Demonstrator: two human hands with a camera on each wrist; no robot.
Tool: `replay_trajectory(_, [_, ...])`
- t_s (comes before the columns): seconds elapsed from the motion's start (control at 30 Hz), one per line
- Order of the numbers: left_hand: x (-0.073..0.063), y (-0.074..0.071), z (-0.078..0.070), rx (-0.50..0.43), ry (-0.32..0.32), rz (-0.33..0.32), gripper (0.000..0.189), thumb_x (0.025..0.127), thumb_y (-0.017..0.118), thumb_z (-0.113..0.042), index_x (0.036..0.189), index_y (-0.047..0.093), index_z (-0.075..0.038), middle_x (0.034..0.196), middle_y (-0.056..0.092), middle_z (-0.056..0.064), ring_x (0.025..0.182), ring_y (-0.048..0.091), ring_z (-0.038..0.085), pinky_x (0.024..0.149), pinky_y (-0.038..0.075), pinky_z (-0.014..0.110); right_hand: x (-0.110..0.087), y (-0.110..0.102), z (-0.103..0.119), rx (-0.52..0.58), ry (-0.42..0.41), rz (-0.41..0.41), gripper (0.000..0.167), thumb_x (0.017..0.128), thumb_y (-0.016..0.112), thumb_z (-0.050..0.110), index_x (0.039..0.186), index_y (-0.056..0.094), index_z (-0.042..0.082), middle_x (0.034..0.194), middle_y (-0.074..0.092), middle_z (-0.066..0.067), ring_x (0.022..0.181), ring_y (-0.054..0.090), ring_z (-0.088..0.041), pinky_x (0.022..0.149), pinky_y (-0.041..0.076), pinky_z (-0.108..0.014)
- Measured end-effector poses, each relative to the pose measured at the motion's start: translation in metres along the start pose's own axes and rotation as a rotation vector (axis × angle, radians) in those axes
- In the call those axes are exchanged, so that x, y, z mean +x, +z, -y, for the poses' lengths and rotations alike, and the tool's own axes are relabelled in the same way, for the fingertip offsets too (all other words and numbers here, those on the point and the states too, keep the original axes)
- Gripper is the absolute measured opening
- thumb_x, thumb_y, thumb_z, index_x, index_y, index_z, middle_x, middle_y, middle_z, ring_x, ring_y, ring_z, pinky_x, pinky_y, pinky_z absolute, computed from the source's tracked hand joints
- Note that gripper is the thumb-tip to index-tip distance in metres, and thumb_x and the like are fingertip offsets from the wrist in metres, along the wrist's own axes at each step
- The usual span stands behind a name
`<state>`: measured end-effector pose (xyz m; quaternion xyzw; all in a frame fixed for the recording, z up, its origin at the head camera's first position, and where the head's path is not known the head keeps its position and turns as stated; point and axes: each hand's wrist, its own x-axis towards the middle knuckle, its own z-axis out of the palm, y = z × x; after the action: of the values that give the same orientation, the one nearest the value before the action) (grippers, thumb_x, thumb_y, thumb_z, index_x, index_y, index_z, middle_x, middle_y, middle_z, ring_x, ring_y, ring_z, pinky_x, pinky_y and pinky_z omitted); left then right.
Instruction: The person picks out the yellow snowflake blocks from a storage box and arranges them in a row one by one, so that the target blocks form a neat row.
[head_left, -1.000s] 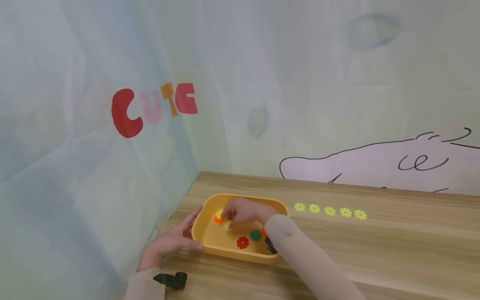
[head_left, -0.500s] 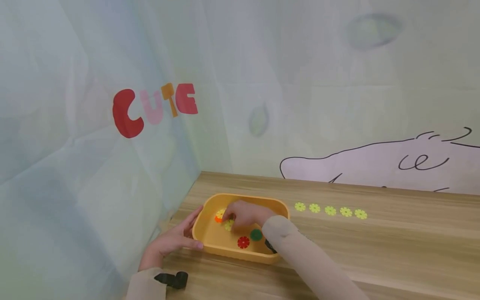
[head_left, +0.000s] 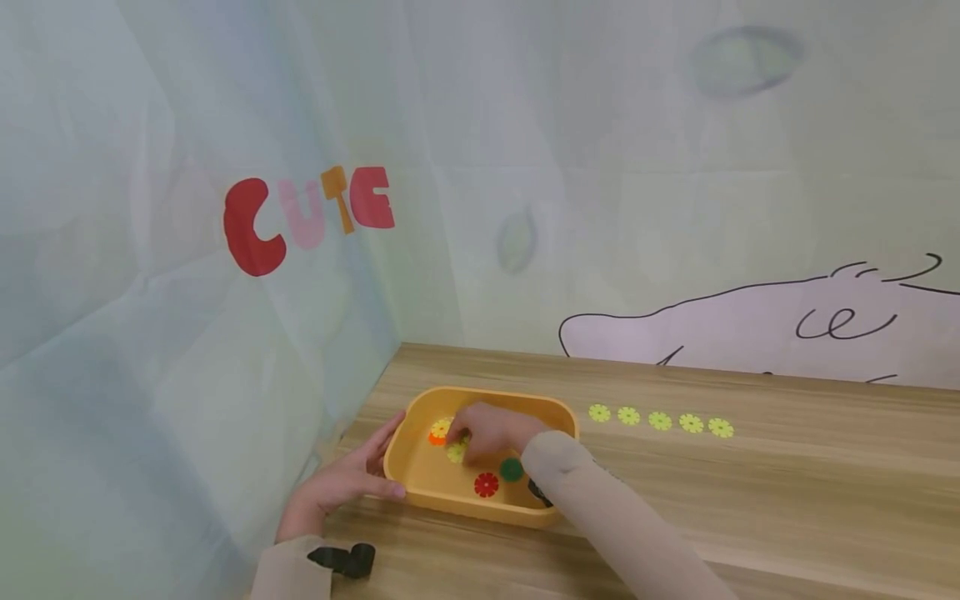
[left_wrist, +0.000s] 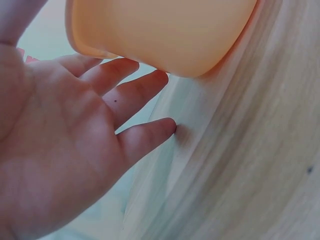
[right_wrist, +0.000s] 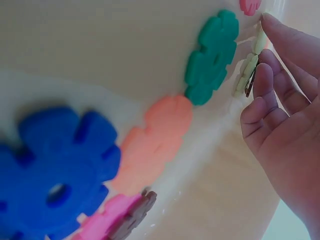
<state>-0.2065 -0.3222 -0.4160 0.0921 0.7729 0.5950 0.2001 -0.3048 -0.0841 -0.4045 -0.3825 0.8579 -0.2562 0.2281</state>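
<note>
A yellow-orange plastic tray (head_left: 487, 510) holds several flower-shaped plastic discs with notched edges. My left hand (head_left: 345, 479) rests against the tray's left end. Its fingers (left_wrist: 135, 97) are stretched out along the outer wall, and the thumb lies at the near left corner. Inside the tray, my right hand (head_left: 491, 429) has its thumb and curled fingers on a pale yellow disc (right_wrist: 246, 75). Next to the fingertips lies a yellow disc (head_left: 441, 427) over an orange one. A red disc (head_left: 486, 485) and a green disc (head_left: 512, 470) lie nearer the front.
Several yellow-green discs (head_left: 660, 421) lie in a row on the wooden table (head_left: 787, 500), right of the tray. Blue (right_wrist: 60, 170), orange (right_wrist: 155, 142) and pink (right_wrist: 110, 220) discs show in the right wrist view. Fabric walls (head_left: 150, 333) stand left and behind.
My right hand stays inside the tray, its fingers shifting slightly lower at the yellow discs. The left hand, the tray and the row of discs look unmoved.
</note>
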Motion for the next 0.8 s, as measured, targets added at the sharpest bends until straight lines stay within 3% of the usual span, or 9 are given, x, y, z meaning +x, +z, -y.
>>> replay_trajectory(0.3, [-0.0005, 0.0002, -0.001, 0.011, -0.003, -0.01, 0.11, 0.079, 0.079, -0.009, 0.157, 0.001, -0.02, 0.162, -0.001, 0.014, 0.146, 0.013, 0.035, 0.102, 0.039, 0.02, 0.001, 0.0023, -0.0008, -0.014, 0.027, 0.013, 0.028, 0.082, 0.072, 0.007, 0.109, 0.071, 0.015, 0.102, 0.06, 0.009, 0.093, 0.052, -0.009, 0.094, 0.044, -0.026])
replay_trajectory(0.5, [-0.0015, 0.0004, -0.0005, 0.026, -0.007, -0.015, 0.109, 0.08, 0.078, -0.01, 0.156, 0.0, -0.018, 0.162, 0.0, 0.015, 0.146, 0.014, 0.036, 0.107, 0.036, 0.03, 0.0001, 0.0025, 0.0002, -0.039, 0.038, 0.037, 0.028, 0.083, 0.072, 0.01, 0.11, 0.07, 0.015, 0.101, 0.06, 0.009, 0.092, 0.051, -0.011, 0.093, 0.044, -0.027])
replay_trajectory(0.8, [-0.0009, 0.0007, -0.0004, 0.024, 0.018, -0.009, 0.11, 0.079, 0.078, -0.008, 0.156, 0.0, -0.016, 0.162, -0.001, 0.015, 0.146, 0.012, 0.036, 0.108, 0.034, 0.03, -0.0007, 0.0023, -0.0017, -0.012, 0.043, 0.025, 0.021, 0.08, 0.075, 0.013, 0.096, 0.064, 0.022, 0.091, 0.058, 0.008, 0.089, 0.052, -0.012, 0.083, 0.045, -0.026])
